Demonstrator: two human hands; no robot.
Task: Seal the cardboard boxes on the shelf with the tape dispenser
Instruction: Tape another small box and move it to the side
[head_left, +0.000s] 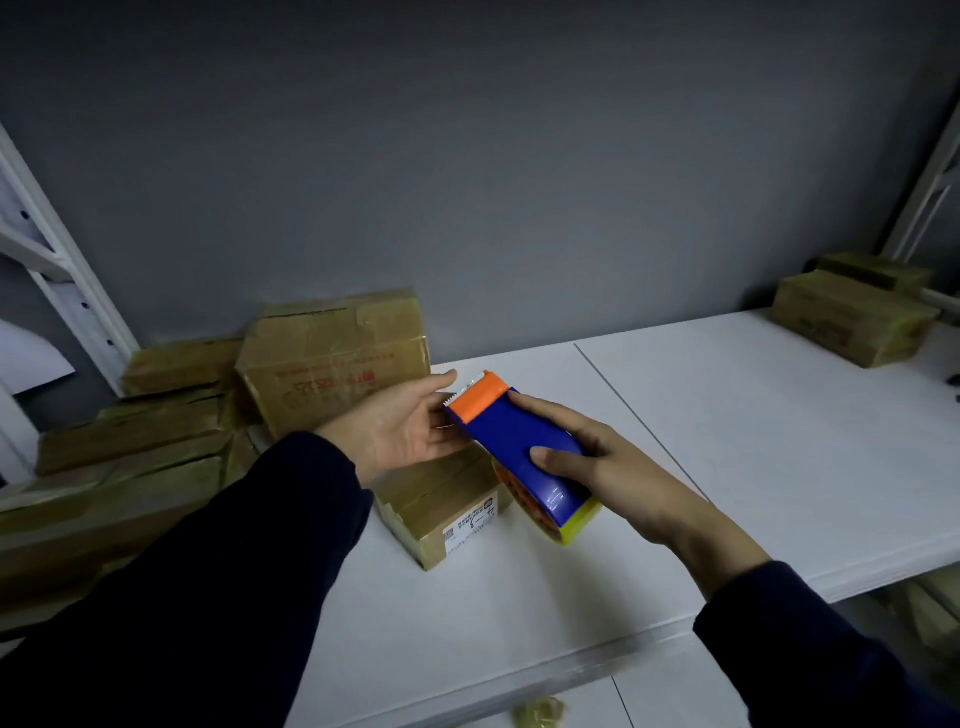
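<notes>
Right hand (587, 462) grips body of blue tape dispenser (519, 441), held above shelf (727, 415). Left hand (410, 421) open, fingers touching its orange cutter end. Labelled cardboard box (441, 504) directly under hands, no tape drawn onto it yet. Box pile (130, 467) left of left hand looks glossy, probably taped.

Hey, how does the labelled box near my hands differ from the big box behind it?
The labelled box is smaller and lies flat on the shelf; the big box stands taller and tilted. The labelled box bears a white sticker; the big box shows red print. Both are brown cardboard with glossy tape.
</notes>
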